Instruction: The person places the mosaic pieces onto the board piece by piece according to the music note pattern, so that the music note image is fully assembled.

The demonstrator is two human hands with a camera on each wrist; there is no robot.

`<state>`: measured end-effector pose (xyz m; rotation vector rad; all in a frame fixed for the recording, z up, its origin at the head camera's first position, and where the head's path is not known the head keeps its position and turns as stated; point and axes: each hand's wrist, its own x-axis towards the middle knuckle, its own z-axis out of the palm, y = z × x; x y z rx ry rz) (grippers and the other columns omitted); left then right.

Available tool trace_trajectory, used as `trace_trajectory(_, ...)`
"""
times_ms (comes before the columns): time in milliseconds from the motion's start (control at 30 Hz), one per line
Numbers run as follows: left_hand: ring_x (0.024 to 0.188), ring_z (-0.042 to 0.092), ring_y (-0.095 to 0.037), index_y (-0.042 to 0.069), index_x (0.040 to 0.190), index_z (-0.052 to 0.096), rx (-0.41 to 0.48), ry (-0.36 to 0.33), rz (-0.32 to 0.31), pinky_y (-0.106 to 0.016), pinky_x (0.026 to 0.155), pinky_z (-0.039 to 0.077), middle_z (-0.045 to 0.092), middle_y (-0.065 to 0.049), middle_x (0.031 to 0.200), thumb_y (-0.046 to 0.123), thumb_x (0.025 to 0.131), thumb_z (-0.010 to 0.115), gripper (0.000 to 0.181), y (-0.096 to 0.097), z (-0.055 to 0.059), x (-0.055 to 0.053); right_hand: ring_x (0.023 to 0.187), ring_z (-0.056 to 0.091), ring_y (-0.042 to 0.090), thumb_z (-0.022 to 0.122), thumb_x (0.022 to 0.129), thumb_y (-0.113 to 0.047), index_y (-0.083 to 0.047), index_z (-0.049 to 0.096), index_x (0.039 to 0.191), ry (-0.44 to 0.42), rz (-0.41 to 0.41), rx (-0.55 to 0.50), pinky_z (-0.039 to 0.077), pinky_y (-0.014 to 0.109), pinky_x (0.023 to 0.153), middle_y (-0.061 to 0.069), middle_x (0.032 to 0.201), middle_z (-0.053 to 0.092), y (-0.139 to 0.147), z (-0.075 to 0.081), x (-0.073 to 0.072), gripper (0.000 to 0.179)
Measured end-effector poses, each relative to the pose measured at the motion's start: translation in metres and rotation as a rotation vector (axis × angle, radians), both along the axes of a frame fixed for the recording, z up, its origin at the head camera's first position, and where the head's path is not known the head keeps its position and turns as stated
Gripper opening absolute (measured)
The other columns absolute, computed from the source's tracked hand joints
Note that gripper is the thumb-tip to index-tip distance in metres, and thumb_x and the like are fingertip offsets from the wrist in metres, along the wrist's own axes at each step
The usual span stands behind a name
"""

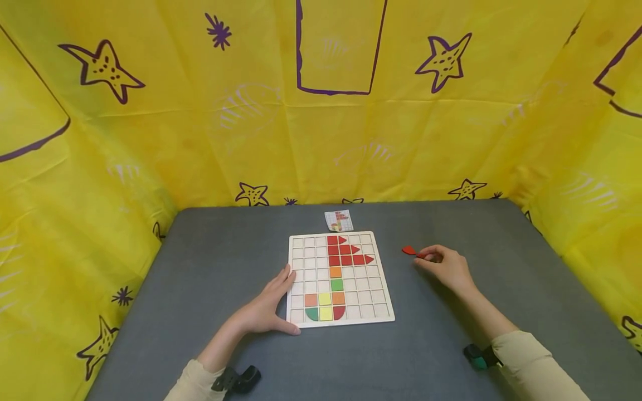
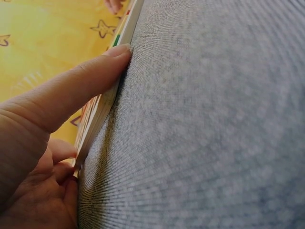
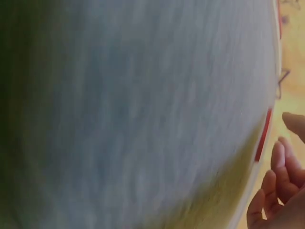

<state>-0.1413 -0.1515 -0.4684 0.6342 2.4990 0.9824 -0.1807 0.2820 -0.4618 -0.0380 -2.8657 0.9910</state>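
Note:
My left hand lies at the lower left corner of a white grid board. Its spread fingers touch the left edge and its thumb the front edge; in the left wrist view the thumb presses along that edge. Red, orange, green and yellow tiles sit in the grid. At the board's right, my right hand is over small red pieces, one partly covered by its fingertips. In the right wrist view, thumb and fingers stand apart, with nothing seen between them, near a red piece on the table.
A small picture card showing a coloured grid pattern lies behind the board. The dark grey table is backed by a yellow cloth with drawn starfish. Each wrist wears a dark strap.

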Motion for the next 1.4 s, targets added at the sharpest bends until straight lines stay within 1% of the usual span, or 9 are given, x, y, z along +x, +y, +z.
trace_trajectory(133,0.147,0.001,-0.036,0.007,0.153,0.012,0.004,0.001,0.002,-0.061,0.111,0.016,-0.003,-0.013,0.160,0.043,0.063,0.086,0.122,0.000,0.000,0.000,0.074,0.058,0.019,0.075,0.080,-0.037,-0.009,0.069,0.101,-0.012,-0.026,0.035,0.041,0.030,0.067,0.005,0.083,0.069,0.013,-0.001,-0.006,0.035)
trace_trajectory(300,0.147,0.001,-0.035,0.007,0.153,0.012,0.006,-0.005,-0.004,-0.060,0.111,0.015,-0.004,-0.012,0.160,0.043,0.063,0.085,0.121,0.000,0.000,0.000,0.072,0.057,0.019,0.074,0.081,-0.036,-0.006,0.069,0.104,-0.039,-0.025,0.058,0.041,0.030,0.066,0.005,0.083,0.069,0.016,0.000,-0.011,0.038)
trace_trajectory(567,0.147,0.000,-0.034,0.007,0.152,0.012,0.006,0.000,-0.007,-0.060,0.111,0.015,-0.003,-0.012,0.160,0.043,0.063,0.086,0.122,0.000,-0.001,0.001,0.070,0.057,0.017,0.073,0.082,-0.030,-0.006,0.070,0.103,-0.043,0.006,0.097,0.040,0.030,0.065,0.003,0.079,0.068,0.016,0.001,-0.017,0.032)
trace_trajectory(667,0.147,0.000,-0.033,0.008,0.153,0.011,0.002,-0.001,-0.004,-0.059,0.112,0.015,-0.004,-0.011,0.161,0.043,0.063,0.086,0.122,0.000,0.000,0.001,0.075,0.058,0.020,0.073,0.082,-0.032,-0.009,0.070,0.104,-0.058,0.005,0.103,0.038,0.036,0.068,0.001,0.080,0.069,0.015,0.002,-0.018,0.031)
trace_trajectory(833,0.147,0.001,-0.034,0.008,0.153,0.011,0.008,-0.001,-0.004,-0.060,0.111,0.016,-0.004,-0.012,0.160,0.042,0.063,0.086,0.122,0.000,0.000,0.000,0.085,0.058,0.026,0.072,0.081,-0.043,-0.013,0.069,0.101,-0.076,-0.029,0.127,0.030,0.055,0.073,0.001,0.081,0.068,0.012,0.005,-0.020,0.037)
trace_trajectory(933,0.147,0.001,-0.034,0.008,0.153,0.011,0.005,-0.001,-0.003,-0.060,0.111,0.016,-0.004,-0.012,0.160,0.043,0.063,0.086,0.122,0.000,0.000,0.000,0.084,0.057,0.027,0.072,0.080,-0.045,-0.013,0.069,0.099,-0.071,-0.038,0.140,0.027,0.056,0.073,0.001,0.081,0.067,0.009,0.006,-0.020,0.037)
trace_trajectory(1067,0.147,0.001,-0.035,0.006,0.152,0.012,0.003,0.005,-0.005,-0.060,0.112,0.015,-0.003,-0.012,0.160,0.043,0.063,0.086,0.122,-0.001,-0.001,0.000,0.085,0.056,0.028,0.072,0.081,-0.038,-0.013,0.069,0.100,-0.072,-0.021,0.141,0.025,0.051,0.071,0.003,0.084,0.066,0.008,0.006,-0.022,0.031)
trace_trajectory(1233,0.147,0.001,-0.036,0.005,0.152,0.012,0.015,0.009,-0.006,-0.061,0.111,0.014,-0.003,-0.014,0.160,0.043,0.063,0.086,0.122,0.000,-0.001,0.001,0.091,0.059,0.031,0.070,0.082,-0.032,-0.010,0.067,0.109,-0.097,0.019,0.119,0.033,0.050,0.073,0.008,0.093,0.068,0.009,0.004,-0.023,0.034)
trace_trajectory(1400,0.147,0.001,-0.036,0.005,0.152,0.011,0.013,0.008,-0.008,-0.061,0.111,0.014,-0.003,-0.014,0.160,0.043,0.063,0.086,0.122,0.000,0.000,0.001,0.092,0.061,0.033,0.072,0.082,-0.029,-0.003,0.066,0.112,-0.080,0.028,0.085,0.043,0.046,0.079,0.013,0.095,0.070,0.010,0.002,-0.023,0.040)
